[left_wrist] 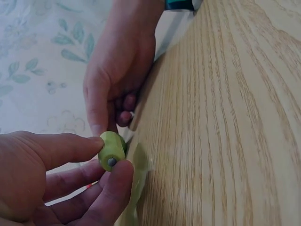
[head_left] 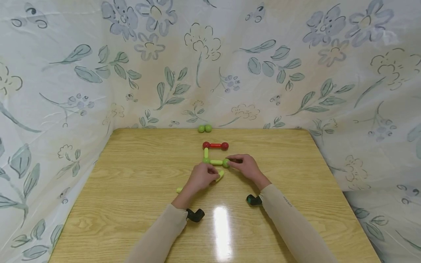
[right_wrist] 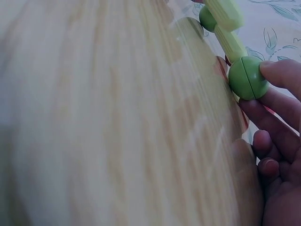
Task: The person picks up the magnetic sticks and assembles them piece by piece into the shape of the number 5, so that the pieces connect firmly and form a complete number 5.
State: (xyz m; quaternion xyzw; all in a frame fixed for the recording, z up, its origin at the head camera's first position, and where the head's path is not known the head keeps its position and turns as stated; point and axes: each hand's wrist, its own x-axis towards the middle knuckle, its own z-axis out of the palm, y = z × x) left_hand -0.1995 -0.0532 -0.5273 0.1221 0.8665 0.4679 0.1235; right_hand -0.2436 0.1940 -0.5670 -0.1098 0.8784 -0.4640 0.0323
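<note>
A yellow-green magnetic rod [head_left: 221,175] is pinched by my left hand [head_left: 203,176], tilted just in front of a joined shape. In the left wrist view the rod [left_wrist: 111,147] shows a round metal tip at its end. My right hand [head_left: 249,168] holds a green ball [head_left: 226,163] between thumb and fingers at the shape's near right corner. A yellow-green rod [head_left: 216,162] runs left from that ball to another green ball [head_left: 206,160]. Further back, one more yellow-green rod [head_left: 206,152] leads to a red ball [head_left: 206,145], then a red rod [head_left: 215,145] and second red ball [head_left: 225,146].
Two green balls [head_left: 208,128] sit side by side at the table's back edge. Left of my left forearm lies a loose yellow-green rod [head_left: 179,190], partly covered by the arm. Flowered cloth [head_left: 210,91] hangs behind the wooden table [head_left: 138,164] and at its sides.
</note>
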